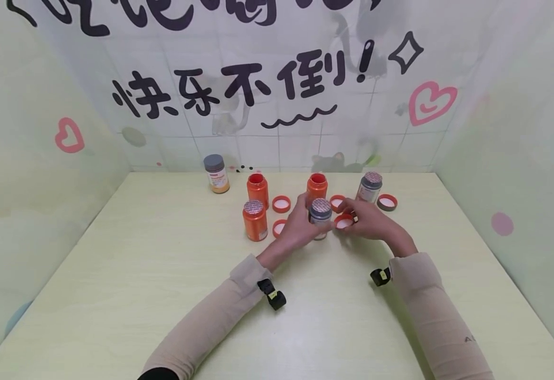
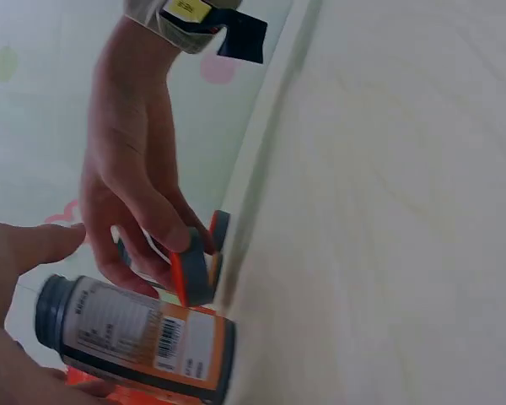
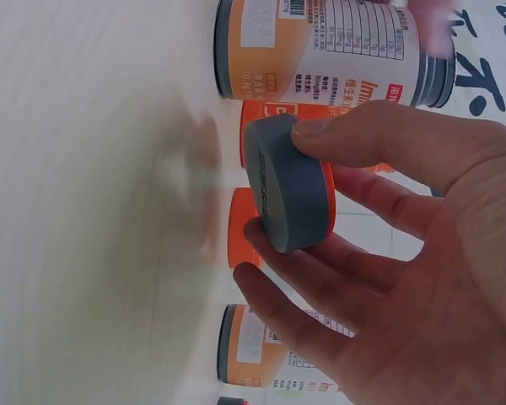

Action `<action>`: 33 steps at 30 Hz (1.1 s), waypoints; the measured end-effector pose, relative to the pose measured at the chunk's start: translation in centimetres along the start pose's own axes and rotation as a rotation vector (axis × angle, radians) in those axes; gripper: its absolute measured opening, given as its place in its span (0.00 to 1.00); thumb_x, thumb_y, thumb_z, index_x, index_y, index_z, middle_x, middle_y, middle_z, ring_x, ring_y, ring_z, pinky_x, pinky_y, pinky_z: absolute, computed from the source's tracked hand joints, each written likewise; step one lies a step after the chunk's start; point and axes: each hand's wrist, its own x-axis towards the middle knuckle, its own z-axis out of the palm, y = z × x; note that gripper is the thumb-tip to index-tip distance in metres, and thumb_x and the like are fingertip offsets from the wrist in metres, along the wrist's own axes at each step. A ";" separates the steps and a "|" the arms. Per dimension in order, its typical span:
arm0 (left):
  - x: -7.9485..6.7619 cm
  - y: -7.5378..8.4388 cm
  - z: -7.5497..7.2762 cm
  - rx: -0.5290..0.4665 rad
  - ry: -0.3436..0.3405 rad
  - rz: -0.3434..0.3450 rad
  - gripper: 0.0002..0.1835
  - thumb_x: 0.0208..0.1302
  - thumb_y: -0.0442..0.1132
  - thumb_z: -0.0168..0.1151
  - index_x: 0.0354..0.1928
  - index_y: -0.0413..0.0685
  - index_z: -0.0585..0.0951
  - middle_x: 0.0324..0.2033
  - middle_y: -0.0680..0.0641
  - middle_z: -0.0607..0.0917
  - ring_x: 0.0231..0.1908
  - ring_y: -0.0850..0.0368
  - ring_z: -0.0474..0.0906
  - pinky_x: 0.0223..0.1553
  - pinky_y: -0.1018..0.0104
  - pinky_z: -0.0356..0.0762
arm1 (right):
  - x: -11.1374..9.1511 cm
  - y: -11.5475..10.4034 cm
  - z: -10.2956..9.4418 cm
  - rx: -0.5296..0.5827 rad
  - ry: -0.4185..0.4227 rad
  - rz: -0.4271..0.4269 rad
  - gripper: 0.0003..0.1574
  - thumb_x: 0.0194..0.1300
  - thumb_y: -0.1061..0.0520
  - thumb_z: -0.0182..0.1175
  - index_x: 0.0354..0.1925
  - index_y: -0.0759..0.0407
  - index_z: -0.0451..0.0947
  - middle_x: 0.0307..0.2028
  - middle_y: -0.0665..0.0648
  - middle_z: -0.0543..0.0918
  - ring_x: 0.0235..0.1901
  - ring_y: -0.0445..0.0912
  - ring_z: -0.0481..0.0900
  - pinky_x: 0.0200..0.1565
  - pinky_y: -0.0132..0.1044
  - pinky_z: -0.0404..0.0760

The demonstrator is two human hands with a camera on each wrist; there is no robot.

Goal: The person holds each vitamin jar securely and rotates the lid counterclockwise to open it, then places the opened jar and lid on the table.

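My left hand [image 1: 301, 224] lies around a grey bottle [image 1: 320, 212] with a silver foil seal; the bottle stands on the table. In the left wrist view the thumb [image 2: 42, 245] stands apart from the bottle's neck and the other fingers are partly hidden behind it. Just right of that bottle, my right hand [image 1: 371, 219] pinches a grey screw cap [image 3: 293, 181] with a red rim, held on edge between thumb and fingers. Seen from the head, the cap [image 1: 343, 221] turns its white inside up.
Two open red bottles [image 1: 258, 190] [image 1: 317, 186], a foil-sealed red one [image 1: 255, 221] and a foil-sealed grey one [image 1: 370, 187] stand around. Caps [image 1: 281, 203] [image 1: 387, 202] lie upturned beside them. A capped bottle [image 1: 217, 174] stands at the back left, near the wall.
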 end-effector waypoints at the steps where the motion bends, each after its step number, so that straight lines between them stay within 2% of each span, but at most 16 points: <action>1: -0.3 0.6 -0.1 0.006 0.016 0.012 0.53 0.61 0.50 0.75 0.80 0.58 0.51 0.77 0.46 0.64 0.76 0.45 0.63 0.71 0.40 0.70 | 0.0 0.0 0.0 -0.004 0.000 -0.002 0.27 0.63 0.60 0.70 0.59 0.65 0.77 0.52 0.65 0.84 0.48 0.56 0.79 0.55 0.54 0.83; 5: -1.7 3.0 -1.0 -0.004 0.057 0.060 0.52 0.63 0.60 0.70 0.81 0.61 0.51 0.80 0.48 0.60 0.79 0.47 0.57 0.72 0.35 0.66 | 0.2 0.0 0.2 0.001 -0.010 0.013 0.28 0.64 0.59 0.70 0.60 0.64 0.76 0.53 0.65 0.84 0.49 0.56 0.80 0.56 0.54 0.83; 8: -2.7 4.4 -2.1 -0.053 0.069 0.110 0.46 0.68 0.60 0.65 0.80 0.61 0.52 0.79 0.48 0.62 0.80 0.47 0.55 0.76 0.37 0.61 | 0.3 0.0 0.3 0.005 -0.019 0.027 0.29 0.64 0.59 0.70 0.61 0.65 0.76 0.54 0.65 0.84 0.50 0.57 0.80 0.56 0.55 0.83; 11: -3.3 5.2 -3.5 -0.133 0.095 0.171 0.37 0.73 0.55 0.60 0.77 0.56 0.59 0.74 0.45 0.69 0.78 0.49 0.61 0.78 0.46 0.60 | 0.4 0.2 0.4 0.004 -0.022 0.044 0.29 0.64 0.58 0.71 0.60 0.65 0.76 0.53 0.64 0.84 0.49 0.56 0.79 0.56 0.54 0.83; 14: -3.8 5.4 -5.1 -0.207 0.148 0.222 0.28 0.76 0.50 0.57 0.71 0.50 0.65 0.66 0.43 0.76 0.71 0.51 0.71 0.75 0.53 0.67 | 0.5 0.4 0.5 0.001 -0.029 0.064 0.28 0.64 0.58 0.71 0.60 0.63 0.76 0.53 0.64 0.84 0.48 0.56 0.79 0.54 0.51 0.82; 16: -4.0 5.3 -6.5 -0.264 0.181 0.251 0.25 0.77 0.47 0.57 0.69 0.45 0.68 0.62 0.41 0.78 0.65 0.51 0.76 0.70 0.52 0.74 | 0.5 0.5 0.6 0.008 -0.035 0.072 0.28 0.63 0.58 0.71 0.59 0.63 0.76 0.53 0.65 0.84 0.48 0.56 0.78 0.53 0.50 0.82; 21: -4.3 4.2 -10.9 -0.343 0.284 0.297 0.23 0.78 0.44 0.54 0.67 0.40 0.69 0.54 0.40 0.81 0.56 0.41 0.81 0.57 0.48 0.85 | 0.6 0.4 0.7 0.019 -0.052 0.081 0.28 0.63 0.58 0.71 0.59 0.62 0.76 0.54 0.66 0.83 0.49 0.57 0.78 0.54 0.50 0.82; 24: -3.9 2.7 -13.6 -0.340 0.377 0.280 0.22 0.79 0.45 0.53 0.67 0.42 0.69 0.51 0.45 0.82 0.54 0.41 0.82 0.50 0.56 0.87 | 0.6 0.4 0.9 0.010 -0.059 0.094 0.28 0.63 0.58 0.71 0.60 0.62 0.76 0.54 0.65 0.82 0.50 0.58 0.77 0.54 0.51 0.82; 27: -2.9 0.9 -15.9 -0.325 0.477 0.237 0.22 0.79 0.45 0.52 0.67 0.43 0.69 0.49 0.50 0.82 0.51 0.46 0.83 0.47 0.65 0.87 | 0.6 0.4 1.1 0.005 -0.063 0.118 0.28 0.63 0.58 0.72 0.59 0.61 0.76 0.52 0.64 0.83 0.49 0.56 0.78 0.51 0.48 0.83; 33: -0.6 -2.6 -19.8 -0.300 0.652 0.104 0.23 0.74 0.42 0.60 0.65 0.46 0.67 0.47 0.54 0.78 0.49 0.55 0.79 0.53 0.60 0.82 | 0.7 0.5 1.3 0.005 -0.069 0.121 0.28 0.62 0.57 0.73 0.58 0.61 0.77 0.50 0.64 0.84 0.46 0.54 0.79 0.47 0.44 0.83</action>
